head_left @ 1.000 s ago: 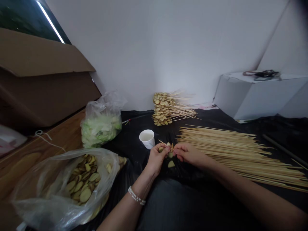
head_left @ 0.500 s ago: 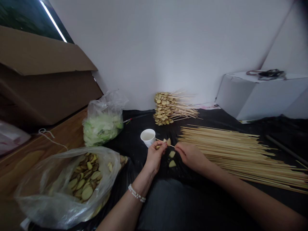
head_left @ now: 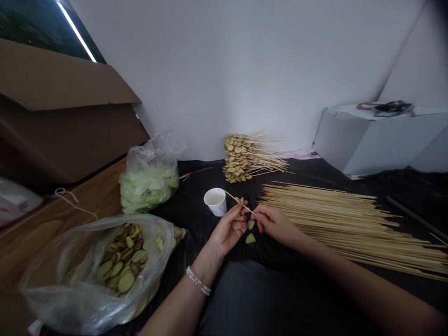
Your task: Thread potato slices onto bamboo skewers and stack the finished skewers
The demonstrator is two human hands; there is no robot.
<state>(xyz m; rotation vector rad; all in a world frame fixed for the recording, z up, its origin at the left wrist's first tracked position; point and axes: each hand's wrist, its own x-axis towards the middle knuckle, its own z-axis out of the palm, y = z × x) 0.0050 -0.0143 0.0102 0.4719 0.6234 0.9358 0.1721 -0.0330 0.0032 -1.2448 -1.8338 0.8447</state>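
My right hand (head_left: 275, 224) pinches a thin bamboo skewer (head_left: 233, 197) that slants up to the left, with a potato slice (head_left: 241, 201) threaded on it. My left hand (head_left: 227, 231) lies palm up beside it, fingers curled round a few loose potato slices (head_left: 237, 226). Two more slices (head_left: 249, 238) lie on the black sheet (head_left: 245, 298) just below the hands. A white paper cup (head_left: 215, 201) stands just left of the skewer tip.
A clear bag of potato slices (head_left: 119, 268) sits at the front left, a bag of green leaves (head_left: 149, 182) behind it. Finished skewers (head_left: 245, 157) are stacked by the wall. A wide pile of bare skewers (head_left: 350, 224) lies right. Cardboard box (head_left: 66, 112) left, white box (head_left: 378, 135) right.
My left hand has turned palm up and opened a little with slices in it. The skewer now tilts more steeply up to the left, its slice slid along it.
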